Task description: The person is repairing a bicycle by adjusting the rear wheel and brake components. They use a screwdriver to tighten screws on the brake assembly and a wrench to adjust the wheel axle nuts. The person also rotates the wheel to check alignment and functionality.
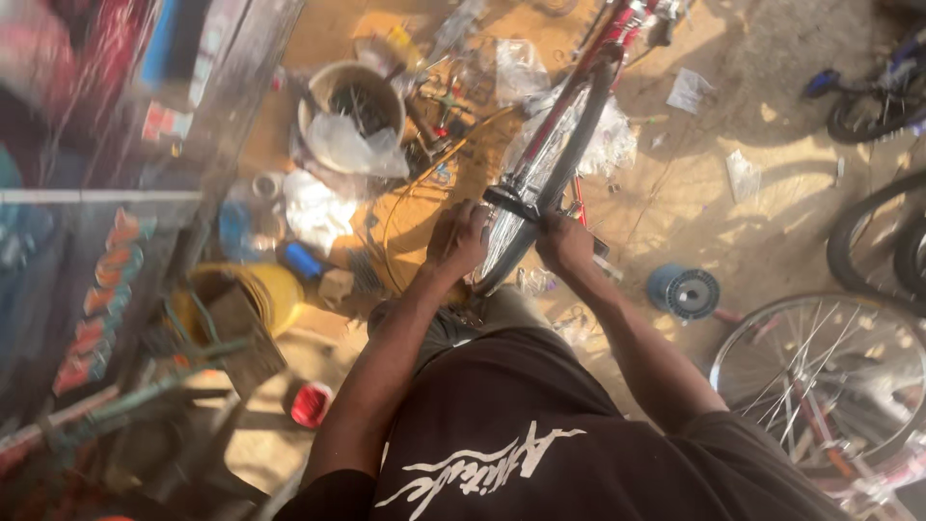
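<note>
- A yellow bucket [253, 294] sat on the sandy ground.
- A red cap [311, 404] lay just below it.
- A blue spool [683, 291] stood well right of it.

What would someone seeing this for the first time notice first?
First, the red bicycle standing in the centre, its wheel running up the middle of the view, with the left hand and right hand both at the black brake piece on its rim. Next, the clutter on the sandy ground to the left: a pale bucket and a yellow tub. Another spoked wheel lies at lower right.
</note>
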